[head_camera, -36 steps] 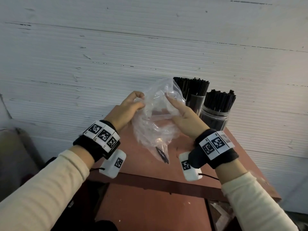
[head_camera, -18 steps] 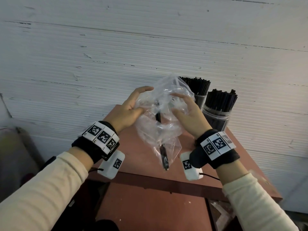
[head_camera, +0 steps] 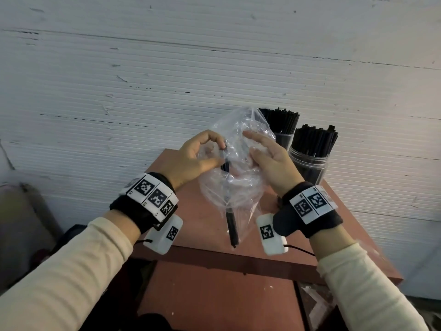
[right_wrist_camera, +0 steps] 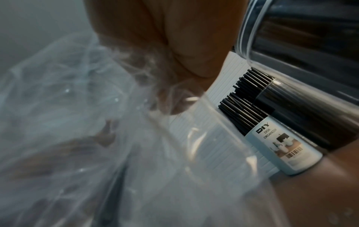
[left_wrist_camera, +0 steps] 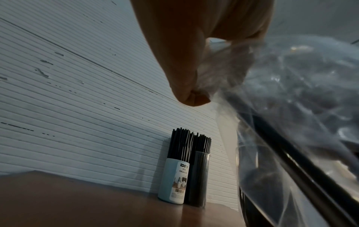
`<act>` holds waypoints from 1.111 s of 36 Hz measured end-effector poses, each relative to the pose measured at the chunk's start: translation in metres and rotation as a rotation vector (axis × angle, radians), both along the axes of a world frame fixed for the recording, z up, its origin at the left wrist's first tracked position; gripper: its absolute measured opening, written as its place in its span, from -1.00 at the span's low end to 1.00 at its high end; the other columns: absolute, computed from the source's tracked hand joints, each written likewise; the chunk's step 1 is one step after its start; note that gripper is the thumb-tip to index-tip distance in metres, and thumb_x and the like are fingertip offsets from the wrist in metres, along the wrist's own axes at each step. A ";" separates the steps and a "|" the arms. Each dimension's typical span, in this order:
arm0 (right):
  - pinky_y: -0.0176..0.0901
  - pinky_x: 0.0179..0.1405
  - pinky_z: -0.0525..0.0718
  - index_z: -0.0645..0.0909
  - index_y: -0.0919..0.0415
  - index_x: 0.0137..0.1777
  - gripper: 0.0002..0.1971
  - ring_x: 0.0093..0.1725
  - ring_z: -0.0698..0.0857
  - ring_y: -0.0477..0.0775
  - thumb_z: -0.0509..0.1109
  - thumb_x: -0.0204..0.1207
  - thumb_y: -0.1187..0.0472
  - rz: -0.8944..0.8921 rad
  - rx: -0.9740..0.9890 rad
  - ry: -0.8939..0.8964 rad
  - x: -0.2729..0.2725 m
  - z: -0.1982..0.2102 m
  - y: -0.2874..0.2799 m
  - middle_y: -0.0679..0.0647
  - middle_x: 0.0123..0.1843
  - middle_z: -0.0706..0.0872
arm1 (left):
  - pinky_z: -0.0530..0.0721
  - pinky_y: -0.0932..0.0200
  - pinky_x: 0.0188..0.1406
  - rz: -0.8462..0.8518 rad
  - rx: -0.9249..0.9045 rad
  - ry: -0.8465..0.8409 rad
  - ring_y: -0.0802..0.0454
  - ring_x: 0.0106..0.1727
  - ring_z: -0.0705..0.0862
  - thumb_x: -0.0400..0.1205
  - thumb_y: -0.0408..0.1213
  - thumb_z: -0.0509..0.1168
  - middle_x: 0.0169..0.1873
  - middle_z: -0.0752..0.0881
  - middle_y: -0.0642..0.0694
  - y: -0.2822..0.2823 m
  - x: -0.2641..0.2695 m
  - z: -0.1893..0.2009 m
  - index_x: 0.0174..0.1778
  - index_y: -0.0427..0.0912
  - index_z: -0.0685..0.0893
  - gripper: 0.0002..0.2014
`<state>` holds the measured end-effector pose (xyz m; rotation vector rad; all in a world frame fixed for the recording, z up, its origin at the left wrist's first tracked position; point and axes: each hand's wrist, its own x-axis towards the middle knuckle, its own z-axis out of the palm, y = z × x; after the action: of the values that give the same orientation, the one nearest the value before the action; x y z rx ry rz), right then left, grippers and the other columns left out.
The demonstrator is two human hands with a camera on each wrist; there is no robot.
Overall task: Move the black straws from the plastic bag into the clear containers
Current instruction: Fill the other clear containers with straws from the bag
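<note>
Both hands hold a crumpled clear plastic bag (head_camera: pixel 238 187) above the red-brown table (head_camera: pixel 191 223). A few black straws (head_camera: pixel 230 223) hang upright inside it, their lower ends in the bag's bottom corner. My left hand (head_camera: pixel 202 156) pinches the film between thumb and forefinger right at the straws' upper ends (left_wrist_camera: pixel 198 93). My right hand (head_camera: pixel 267 161) cups and grips the bag's right side (right_wrist_camera: pixel 174 86). Behind the bag stand clear containers packed with black straws: one at the back (head_camera: pixel 284 137), a wider jar (head_camera: pixel 310 166) to its right. The labelled one (left_wrist_camera: pixel 174 181) (right_wrist_camera: pixel 281 145) shows in the wrist views.
A white ribbed wall (head_camera: pixel 167 91) rises directly behind the table and the containers. The table's front edge (head_camera: pixel 238 259) runs below my wrists, with a lower red shelf (head_camera: pixel 214 295) under it. A dark grey object (head_camera: pixel 19 223) sits at the far left.
The straws swung from slanted in the bag's bottom to upright. My left hand moved from the bag's mouth to pinch at their upper ends, and the hands drew closer.
</note>
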<state>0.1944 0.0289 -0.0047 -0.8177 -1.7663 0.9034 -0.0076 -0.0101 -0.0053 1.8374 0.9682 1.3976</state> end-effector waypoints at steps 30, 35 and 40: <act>-0.40 -0.13 0.59 0.73 0.17 -0.09 -0.93 -0.19 0.64 -0.15 0.43 0.56 0.20 -0.255 0.537 -0.294 0.000 0.013 -0.011 -0.08 -0.16 0.71 | 0.53 0.47 -0.36 0.456 -0.032 0.106 0.38 -0.26 0.51 0.62 -0.38 0.32 -0.04 0.64 0.36 0.020 0.008 -0.001 0.00 0.20 0.59 -0.71; -0.55 -0.40 0.44 0.74 0.23 -0.16 -0.74 -0.41 0.53 -0.23 0.37 0.62 0.07 -0.255 0.379 -0.515 -0.021 0.012 -0.013 -0.11 -0.39 0.63 | 0.57 0.41 -0.22 0.382 -0.037 0.059 0.39 -0.16 0.61 0.56 -0.45 0.37 0.03 0.64 0.27 0.014 0.017 0.001 0.08 -0.01 0.63 -0.73; -0.25 -0.15 0.70 0.75 0.23 -0.14 -0.69 -0.19 0.72 -0.05 0.57 0.41 -0.04 -0.308 0.250 -0.496 -0.029 0.007 -0.011 0.03 -0.23 0.78 | 0.61 0.10 -0.18 0.342 -0.052 -0.035 0.04 -0.18 0.59 0.54 -0.39 0.44 -0.02 0.66 -0.03 0.010 0.016 -0.002 0.08 -0.10 0.63 -0.76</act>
<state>0.1651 0.0182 0.0024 -1.1754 -2.0437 0.2778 0.0080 0.0000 -0.0077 1.6571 1.3349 1.5800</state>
